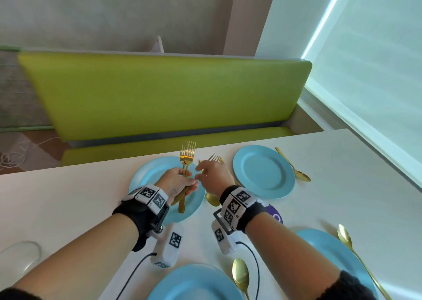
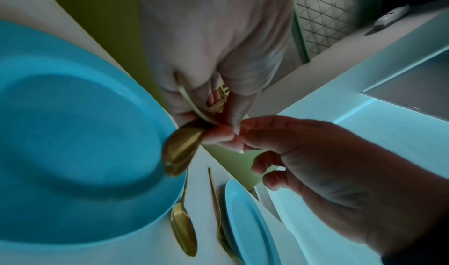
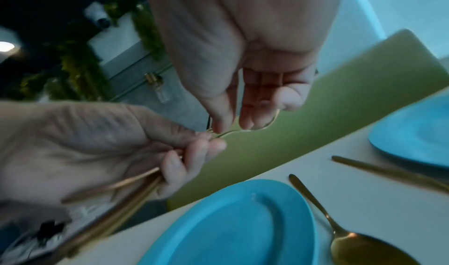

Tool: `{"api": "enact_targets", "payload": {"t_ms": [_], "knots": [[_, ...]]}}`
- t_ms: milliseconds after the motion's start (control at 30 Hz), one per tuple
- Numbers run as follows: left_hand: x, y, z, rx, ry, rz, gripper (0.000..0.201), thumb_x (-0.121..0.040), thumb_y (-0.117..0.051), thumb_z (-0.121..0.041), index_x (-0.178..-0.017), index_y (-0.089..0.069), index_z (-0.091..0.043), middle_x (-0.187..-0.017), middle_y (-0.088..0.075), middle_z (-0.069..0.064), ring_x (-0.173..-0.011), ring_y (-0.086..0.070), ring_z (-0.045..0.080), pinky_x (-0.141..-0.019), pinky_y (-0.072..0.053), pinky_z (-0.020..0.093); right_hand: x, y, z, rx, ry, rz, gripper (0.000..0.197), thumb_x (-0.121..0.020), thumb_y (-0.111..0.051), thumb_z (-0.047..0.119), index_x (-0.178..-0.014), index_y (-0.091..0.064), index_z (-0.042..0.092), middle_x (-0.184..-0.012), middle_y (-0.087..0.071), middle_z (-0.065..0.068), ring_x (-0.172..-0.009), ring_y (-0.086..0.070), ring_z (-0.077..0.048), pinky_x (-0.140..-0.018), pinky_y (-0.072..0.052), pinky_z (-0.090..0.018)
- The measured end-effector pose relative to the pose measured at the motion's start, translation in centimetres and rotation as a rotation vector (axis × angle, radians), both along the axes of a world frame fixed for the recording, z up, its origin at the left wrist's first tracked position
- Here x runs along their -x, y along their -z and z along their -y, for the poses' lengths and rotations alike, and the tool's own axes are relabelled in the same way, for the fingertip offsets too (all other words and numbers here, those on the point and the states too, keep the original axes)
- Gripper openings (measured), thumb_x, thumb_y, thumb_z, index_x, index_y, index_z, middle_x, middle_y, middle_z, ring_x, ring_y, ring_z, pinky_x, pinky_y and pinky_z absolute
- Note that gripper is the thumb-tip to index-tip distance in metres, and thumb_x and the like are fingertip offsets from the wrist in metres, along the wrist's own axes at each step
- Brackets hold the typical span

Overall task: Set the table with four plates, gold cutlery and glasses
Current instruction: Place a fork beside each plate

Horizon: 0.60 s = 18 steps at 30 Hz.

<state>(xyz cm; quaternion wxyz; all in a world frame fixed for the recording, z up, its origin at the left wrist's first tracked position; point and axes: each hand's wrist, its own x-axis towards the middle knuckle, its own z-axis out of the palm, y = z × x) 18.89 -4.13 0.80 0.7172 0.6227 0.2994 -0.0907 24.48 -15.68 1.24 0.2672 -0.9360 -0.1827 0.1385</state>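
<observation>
Nearest the camera, both forearms reach out over two blue plates at the near edge of the worktop point(image 1: 331, 185), each with a gold spoon to its right. The task's thing for now is the bundle of gold forks point(image 1: 187, 160), clenched in the left hand point(image 1: 180, 182) above the far left plate point(image 1: 146, 174). Their long axis runs straight away from the person, tines up and outward, handles pointing back toward the wrist. The right hand point(image 1: 213, 173) sits just beside the bundle, on its right, with thumb and forefinger pinching one fork point(image 1: 213, 157) that angles off toward the far right plate point(image 1: 263, 171). A spoon point(image 1: 212, 198) lies between the two far plates, below that hand. My judgement: the right hand is the nearer one for laying this fork in the gap beside that spoon. A glass point(image 1: 19, 257) stands at the near left.
</observation>
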Motion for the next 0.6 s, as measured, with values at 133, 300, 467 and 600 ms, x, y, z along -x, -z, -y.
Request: {"api": "enact_targets", "payload": {"t_ms": [133,300,467,600], "knots": [[2.5,-0.6,-1.8,-0.064,0.130,-0.017,0.019,-0.087,-0.057,0.007,-0.088,-0.046,-0.008,-0.070,-0.063,0.016,-0.046,-0.061,0.012,-0.040,-0.043,0.018,2.5,-0.2,-1.2,0.128,-0.194,0.084,0.024,-0.092,-0.056,0.024,-0.110,-0.071,0.021,-0.114,-0.058,-0.009,-0.109,-0.057,-0.024,-0.094,-0.046,-0.033],[5.2,-0.6,-5.2,-0.102,0.243,-0.049,0.017,-0.088,-0.056,0.007,-0.090,-0.046,-0.006,-0.064,-0.064,0.015,-0.037,-0.060,0.010,-0.037,-0.044,0.017,6.0,-0.9,-3.2,0.251,-0.345,0.125,0.022,-0.092,-0.058,0.027,-0.110,-0.070,0.026,-0.114,-0.057,-0.005,-0.113,-0.051,-0.020,-0.093,-0.048,-0.036],[7.5,-0.8,-9.3,-0.071,0.183,-0.110,0.018,-0.095,-0.047,-0.003,-0.078,-0.050,0.001,-0.054,-0.064,0.014,-0.036,-0.058,0.016,-0.036,-0.046,0.018,8.5,-1.0,-6.5,0.305,-0.319,0.110,0.019,-0.092,-0.057,0.023,-0.103,-0.072,0.024,-0.111,-0.061,-0.002,-0.112,-0.054,-0.020,-0.088,-0.050,-0.035],[7.8,0.3,-14.4,-0.331,-0.040,-0.141,0.024,-0.089,-0.047,-0.002,-0.067,-0.055,0.000,-0.045,-0.061,0.006,-0.064,-0.060,0.029,-0.059,-0.050,0.028,10.1,-0.3,-9.0,0.262,-0.149,-0.005,0.020,-0.091,-0.056,0.018,-0.102,-0.072,0.019,-0.110,-0.067,-0.003,-0.106,-0.059,-0.022,-0.087,-0.053,-0.034]]}}
